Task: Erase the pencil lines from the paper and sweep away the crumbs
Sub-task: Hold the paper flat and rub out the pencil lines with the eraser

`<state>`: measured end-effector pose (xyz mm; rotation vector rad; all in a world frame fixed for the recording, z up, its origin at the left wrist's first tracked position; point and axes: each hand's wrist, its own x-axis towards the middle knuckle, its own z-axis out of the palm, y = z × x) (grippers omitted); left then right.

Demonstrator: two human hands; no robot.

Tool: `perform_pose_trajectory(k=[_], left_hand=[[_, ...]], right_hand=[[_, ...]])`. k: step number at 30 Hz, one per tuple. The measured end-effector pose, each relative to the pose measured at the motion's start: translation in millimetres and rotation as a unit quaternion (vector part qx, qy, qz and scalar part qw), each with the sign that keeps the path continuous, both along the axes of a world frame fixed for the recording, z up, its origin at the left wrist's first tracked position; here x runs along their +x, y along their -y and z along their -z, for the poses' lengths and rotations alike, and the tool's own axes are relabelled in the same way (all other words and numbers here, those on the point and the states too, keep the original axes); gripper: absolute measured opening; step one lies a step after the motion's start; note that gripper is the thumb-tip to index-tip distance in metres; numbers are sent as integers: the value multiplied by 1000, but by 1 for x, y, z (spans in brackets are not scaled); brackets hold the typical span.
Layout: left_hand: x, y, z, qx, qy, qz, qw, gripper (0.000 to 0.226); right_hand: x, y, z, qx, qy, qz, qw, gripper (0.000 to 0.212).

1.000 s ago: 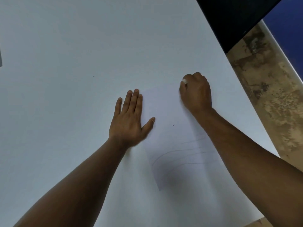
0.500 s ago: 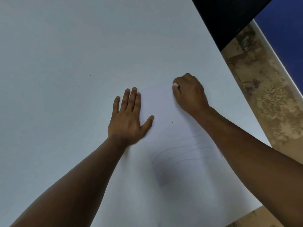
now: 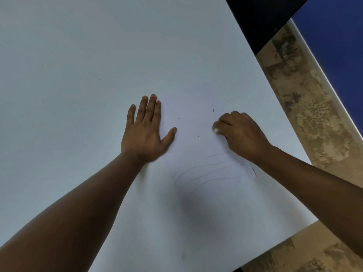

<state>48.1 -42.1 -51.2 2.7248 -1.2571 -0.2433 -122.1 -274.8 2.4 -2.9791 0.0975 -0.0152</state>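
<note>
A wide white worktop (image 3: 78, 55) carries a thin white sheet of paper (image 3: 196, 150), its edges hard to tell from the surface. Nearest, faint curved pencil lines (image 3: 206, 171) await erasing. Beyond, the left hand (image 3: 145, 132) presses flat, fingers straight; the right hand (image 3: 241, 134) pinches a small white eraser (image 3: 216, 130), mostly hidden. Dark crumbs (image 3: 213, 110) lie farther. Erasing seems underway; next, rub nearer lines.

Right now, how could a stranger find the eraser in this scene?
On the white table lies a paper with pencil lines. The right hand grips the eraser there: a small white tip at its fingers, unlike the dark crumbs.
</note>
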Motion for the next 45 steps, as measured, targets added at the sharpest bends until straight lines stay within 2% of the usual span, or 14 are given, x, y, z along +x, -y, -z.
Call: perform_pose_trajectory(k=[4,10,16,19,21,24,28,32,35,39,42,45], left_hand=[[0,0,0,-1,3,0,1000,90],[0,-1,-2,2,4,-1,1000,90],[-1,-1,-1,-7,5,-4,1000,91],[-1,-1,-1,-16,5,-5,1000,91],[-1,0,0,-17,5,-4,1000,91],[-2,-2,-1,-15,3,-4,1000,89],[-2,-2,-2,-30,-11,-1,999,81],[-5,-5,-9,-66,-23,12,998,72],[-10,-9,-15,-78,-37,51,995,69],[-36,-24,-16,-49,-36,103,993,66],[-50,-29,-14,-34,-36,83,995,65],[-50,-28,-11,-35,-29,65,997,63]], right_hand=[[-7,5,-9,-17,-21,21,999,31],[13,-38,2,4,-11,34,999,23],[-42,-8,-5,-57,-31,10,998,20],[-56,1,-10,6,-27,65,997,19],[-55,-8,-13,82,43,135,986,12],[-42,-46,-9,163,129,210,955,15],[-34,-97,10,236,129,218,938,19],[-36,-97,20,294,115,224,922,17],[-37,-86,19,314,86,209,922,17],[-36,-71,15,325,43,190,925,15],[-36,-68,12,305,36,178,935,13],[-27,-78,10,259,78,150,951,12]])
